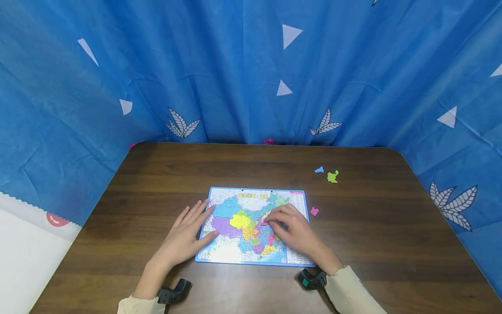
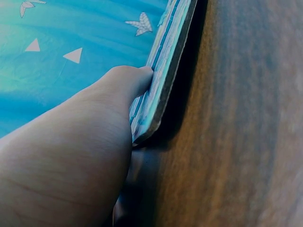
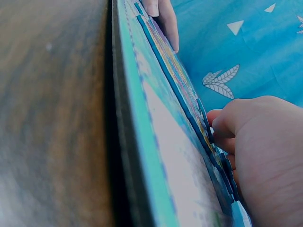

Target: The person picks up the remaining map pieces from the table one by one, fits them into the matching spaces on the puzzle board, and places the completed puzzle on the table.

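Observation:
A map puzzle board [image 1: 219, 257] with a blue border lies on the table, its map built from colourful pieces. My left hand [image 1: 190, 233] rests flat with spread fingers on the board's left edge; in the left wrist view the thumb [image 2: 137, 78] presses on the rim. Over the right half of the map, my right hand [image 1: 294, 229] pinches a small pink puzzle piece [image 1: 264, 223] between thumb and fingertips, right at the board's surface. A pale gap shows beside those fingertips. The hand hides part of the map's eastern side.
Right of the board lies a loose pink piece [image 1: 315, 211]. Farther back are a blue piece [image 1: 319, 169] and a green piece [image 1: 332, 176]. The brown wooden table [image 1: 384, 226] ends at a blue patterned curtain [image 1: 219, 78].

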`<state>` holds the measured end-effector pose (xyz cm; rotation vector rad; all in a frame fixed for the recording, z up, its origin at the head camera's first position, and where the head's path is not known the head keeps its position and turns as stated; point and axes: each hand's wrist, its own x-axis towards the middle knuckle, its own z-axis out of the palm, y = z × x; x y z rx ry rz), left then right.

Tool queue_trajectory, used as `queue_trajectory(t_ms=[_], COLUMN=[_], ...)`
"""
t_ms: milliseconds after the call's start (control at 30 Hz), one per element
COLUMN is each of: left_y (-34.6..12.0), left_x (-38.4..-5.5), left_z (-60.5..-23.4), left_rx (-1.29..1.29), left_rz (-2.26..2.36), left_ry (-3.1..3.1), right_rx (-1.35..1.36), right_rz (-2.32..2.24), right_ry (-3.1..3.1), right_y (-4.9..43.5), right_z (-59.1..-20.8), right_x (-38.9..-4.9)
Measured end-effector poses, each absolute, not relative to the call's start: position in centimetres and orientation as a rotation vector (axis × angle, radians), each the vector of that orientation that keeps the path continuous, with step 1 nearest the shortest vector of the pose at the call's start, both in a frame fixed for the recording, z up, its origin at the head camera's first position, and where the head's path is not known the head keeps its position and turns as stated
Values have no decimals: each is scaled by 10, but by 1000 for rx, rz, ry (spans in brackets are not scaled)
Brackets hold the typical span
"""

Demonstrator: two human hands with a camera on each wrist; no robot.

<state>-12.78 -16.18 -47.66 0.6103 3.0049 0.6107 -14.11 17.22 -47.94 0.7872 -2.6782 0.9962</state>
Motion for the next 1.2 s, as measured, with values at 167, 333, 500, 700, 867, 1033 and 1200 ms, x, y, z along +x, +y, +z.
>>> queue_trajectory(t_ms=[167,333,500,700,867,1033,1200], left_y=[-162,-162,-162,-162,-162,-162,-162], left_x=[-128,-128,-128,-128,-128,-127,-128], left_z=[-477,-477,-478,-479,-479,-479,-479], left_rx=[627,630,619,624,627,627,622], left_rz=[611,614,623,629,638,644,630], left_ry=[3007,3016,3019,3025,3033,3034,3038], right_rx=[769,759,764,761,769,777,773], right_rz=[1001,995,1003,991,989,994,1002], right_ry=[-2695,-2702,-2693,-2691,-2688,-2680,-2683], right_y=[172,172,172,172,172,172,172], right_z=[-479,-479,-478,-479,-479,-480,-480], right_x=[-141,-140,-140,-140,-140,-140,-140])
